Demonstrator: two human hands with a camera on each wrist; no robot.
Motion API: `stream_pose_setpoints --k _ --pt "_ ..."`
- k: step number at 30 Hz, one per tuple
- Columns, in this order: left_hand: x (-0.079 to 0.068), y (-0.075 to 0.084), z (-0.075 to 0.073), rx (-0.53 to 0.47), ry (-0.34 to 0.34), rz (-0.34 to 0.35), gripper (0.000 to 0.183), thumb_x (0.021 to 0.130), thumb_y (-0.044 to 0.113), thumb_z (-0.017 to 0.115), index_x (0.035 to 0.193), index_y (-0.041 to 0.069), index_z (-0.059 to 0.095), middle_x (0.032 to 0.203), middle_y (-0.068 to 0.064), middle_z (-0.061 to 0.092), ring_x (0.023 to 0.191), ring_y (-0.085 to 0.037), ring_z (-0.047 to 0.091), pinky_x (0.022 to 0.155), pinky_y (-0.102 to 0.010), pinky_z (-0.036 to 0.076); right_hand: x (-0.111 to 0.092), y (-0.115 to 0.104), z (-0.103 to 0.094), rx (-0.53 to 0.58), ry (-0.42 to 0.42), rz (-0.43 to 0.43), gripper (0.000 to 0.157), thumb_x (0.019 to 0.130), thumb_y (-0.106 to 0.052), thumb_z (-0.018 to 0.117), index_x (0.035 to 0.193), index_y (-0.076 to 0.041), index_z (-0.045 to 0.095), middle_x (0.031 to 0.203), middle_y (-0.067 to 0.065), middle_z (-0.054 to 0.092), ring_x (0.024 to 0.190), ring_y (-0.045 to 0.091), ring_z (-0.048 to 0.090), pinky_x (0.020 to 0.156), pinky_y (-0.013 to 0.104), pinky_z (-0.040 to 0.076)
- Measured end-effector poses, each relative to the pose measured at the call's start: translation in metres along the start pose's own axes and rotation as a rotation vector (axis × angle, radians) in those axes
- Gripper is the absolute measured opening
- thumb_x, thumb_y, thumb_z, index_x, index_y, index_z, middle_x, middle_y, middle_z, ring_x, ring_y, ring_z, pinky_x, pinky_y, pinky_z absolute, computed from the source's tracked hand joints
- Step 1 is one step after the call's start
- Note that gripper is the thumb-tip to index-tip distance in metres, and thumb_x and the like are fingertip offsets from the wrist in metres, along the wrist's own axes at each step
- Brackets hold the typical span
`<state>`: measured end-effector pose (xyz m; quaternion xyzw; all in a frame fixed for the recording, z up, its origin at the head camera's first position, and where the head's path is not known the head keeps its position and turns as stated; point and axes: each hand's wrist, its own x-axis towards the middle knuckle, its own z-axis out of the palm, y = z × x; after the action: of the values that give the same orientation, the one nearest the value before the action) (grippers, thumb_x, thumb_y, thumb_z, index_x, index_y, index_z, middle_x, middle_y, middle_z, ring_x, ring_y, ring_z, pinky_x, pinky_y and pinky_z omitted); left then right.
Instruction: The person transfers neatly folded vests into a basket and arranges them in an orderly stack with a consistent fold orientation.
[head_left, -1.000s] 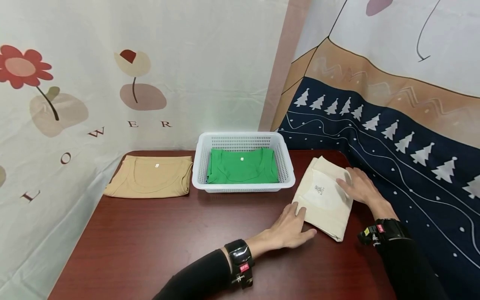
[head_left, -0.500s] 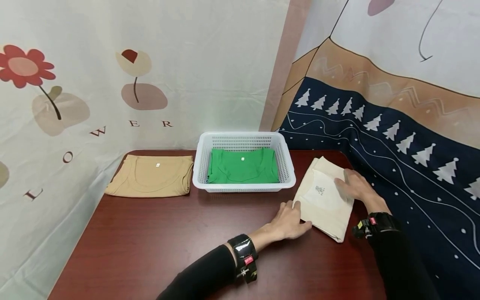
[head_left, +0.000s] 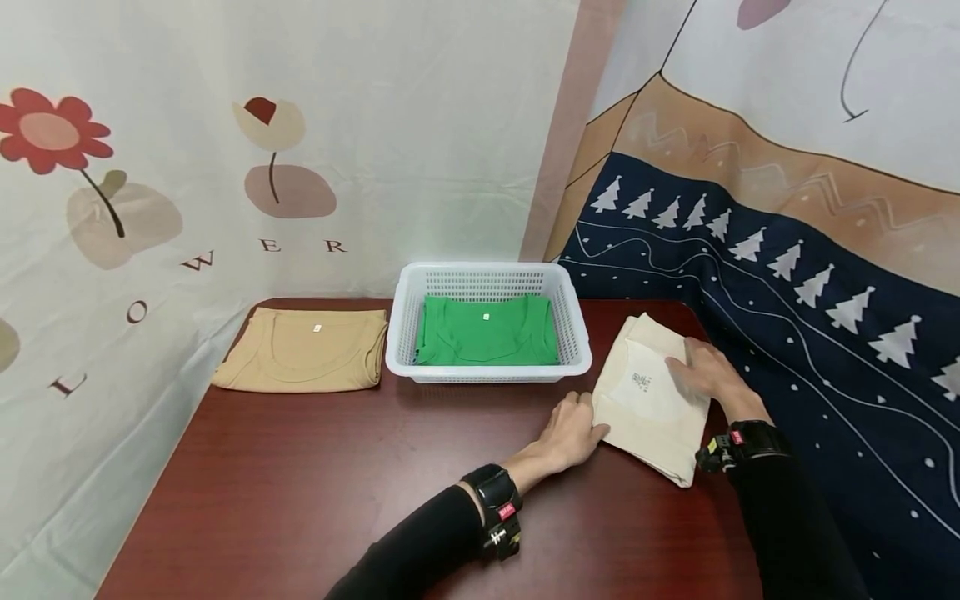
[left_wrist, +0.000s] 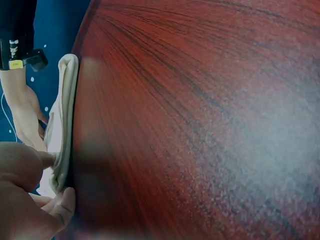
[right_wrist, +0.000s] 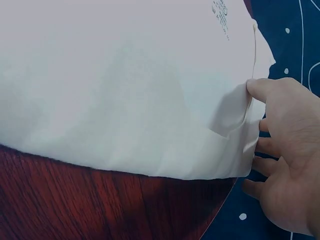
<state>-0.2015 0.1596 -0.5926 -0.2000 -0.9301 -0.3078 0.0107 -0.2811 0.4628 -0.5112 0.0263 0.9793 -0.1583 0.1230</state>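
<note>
A folded cream shirt (head_left: 648, 417) with small dark print at its neck lies on the right side of the table. My left hand (head_left: 568, 430) pinches its left edge, thumb above and fingers below, as the left wrist view shows of the folded cloth (left_wrist: 65, 110). On the opposite edge my right hand (head_left: 711, 372) grips the shirt; in the right wrist view its thumb (right_wrist: 262, 89) lies on top and the other fingers are at the side, their tips partly hidden by the cloth.
A white plastic basket (head_left: 582, 350) at the back middle holds a folded green shirt (head_left: 487, 333). To its left lies a folded tan shirt (head_left: 307, 354). A dark blue patterned cloth (head_left: 825, 392) hangs along the table's right edge, and a pale curtain (head_left: 420, 150) behind.
My left hand has moved left, and its spread fingers have closed on the shirt's edge. My right hand has shifted slightly left. The shirt has moved slightly to the right.
</note>
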Motion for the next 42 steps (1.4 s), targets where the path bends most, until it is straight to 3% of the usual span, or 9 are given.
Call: stream_pose_setpoints --k 5,10,15,22,28,30,33,38,42 --pt "0.0 0.003 -0.006 -0.054 -0.027 -0.059 0.03 0.101 0.035 0.086 0.107 0.009 0.072 0.1 -0.005 0.072 0.092 -0.026 0.079 0.073 -0.031 0.063 -0.003 -0.002 -0.001 -0.008 0.014 -0.004 0.082 0.117 -0.041 0.05 0.167 0.02 0.025 0.16 0.048 0.038 0.145 0.064 0.045 0.124 0.077 0.04" --pt "-0.009 0.016 -0.036 -0.154 -0.026 -0.117 0.017 0.097 0.025 0.085 0.098 0.012 0.075 0.093 -0.002 0.079 0.09 -0.026 0.081 0.075 -0.036 0.063 -0.007 -0.002 -0.004 -0.025 0.023 -0.007 0.077 0.119 -0.04 0.046 0.165 0.02 0.029 0.155 0.049 0.042 0.141 0.067 0.048 0.12 0.078 0.043" --pt "-0.019 0.024 -0.061 -0.227 -0.028 -0.137 0.016 0.098 0.022 0.083 0.107 0.009 0.084 0.105 -0.005 0.086 0.104 -0.027 0.083 0.085 -0.036 0.066 -0.008 -0.003 -0.004 -0.076 0.067 -0.014 0.066 0.118 -0.032 0.044 0.153 0.024 0.043 0.144 0.05 0.05 0.129 0.065 0.056 0.112 0.074 0.049" --pt "-0.028 0.017 -0.065 -0.305 0.015 -0.123 0.017 0.094 0.018 0.078 0.106 0.008 0.083 0.092 -0.001 0.082 0.095 -0.022 0.08 0.079 -0.036 0.064 -0.009 0.003 0.0 -0.09 0.122 -0.022 0.053 0.114 -0.023 0.046 0.136 0.024 0.057 0.132 0.049 0.06 0.117 0.06 0.063 0.106 0.071 0.053" --pt "-0.032 0.005 -0.066 -0.393 0.022 -0.094 0.016 0.09 0.016 0.077 0.103 0.008 0.082 0.082 0.005 0.079 0.088 -0.013 0.073 0.078 -0.028 0.06 -0.014 0.008 -0.001 -0.062 0.09 0.004 0.058 0.114 -0.026 0.05 0.144 0.024 0.056 0.14 0.048 0.061 0.126 0.064 0.061 0.11 0.073 0.053" --pt "-0.031 -0.005 -0.054 -0.389 0.052 -0.072 0.015 0.09 0.017 0.074 0.102 0.011 0.082 0.08 0.007 0.078 0.086 -0.01 0.071 0.075 -0.026 0.058 -0.017 0.009 0.0 -0.046 0.075 0.004 0.06 0.114 -0.028 0.052 0.145 0.024 0.055 0.142 0.048 0.06 0.127 0.064 0.061 0.109 0.073 0.054" --pt "-0.031 -0.013 -0.051 -0.418 0.057 -0.08 0.015 0.087 0.019 0.076 0.1 0.013 0.081 0.077 0.012 0.075 0.083 -0.005 0.068 0.073 -0.022 0.055 -0.023 0.01 0.0 -0.02 0.067 -0.008 0.06 0.114 -0.03 0.055 0.144 0.023 0.058 0.141 0.048 0.061 0.123 0.062 0.064 0.104 0.071 0.057" --pt "-0.037 -0.019 -0.06 -0.452 0.034 -0.137 0.015 0.084 0.018 0.077 0.098 0.014 0.08 0.076 0.012 0.074 0.083 -0.004 0.065 0.075 -0.022 0.054 -0.036 0.009 0.001 0.04 0.045 -0.027 0.059 0.114 -0.032 0.061 0.141 0.021 0.061 0.134 0.045 0.066 0.104 0.048 0.07 0.085 0.055 0.062" --pt "-0.039 -0.033 -0.059 -0.446 0.038 -0.14 0.015 0.084 0.021 0.076 0.098 0.016 0.081 0.077 0.013 0.074 0.081 -0.002 0.065 0.073 -0.021 0.053 -0.044 0.007 0.004 0.077 0.02 -0.052 0.052 0.112 -0.032 0.067 0.129 0.017 0.067 0.106 0.029 0.073 0.084 0.031 0.067 0.071 0.038 0.055"
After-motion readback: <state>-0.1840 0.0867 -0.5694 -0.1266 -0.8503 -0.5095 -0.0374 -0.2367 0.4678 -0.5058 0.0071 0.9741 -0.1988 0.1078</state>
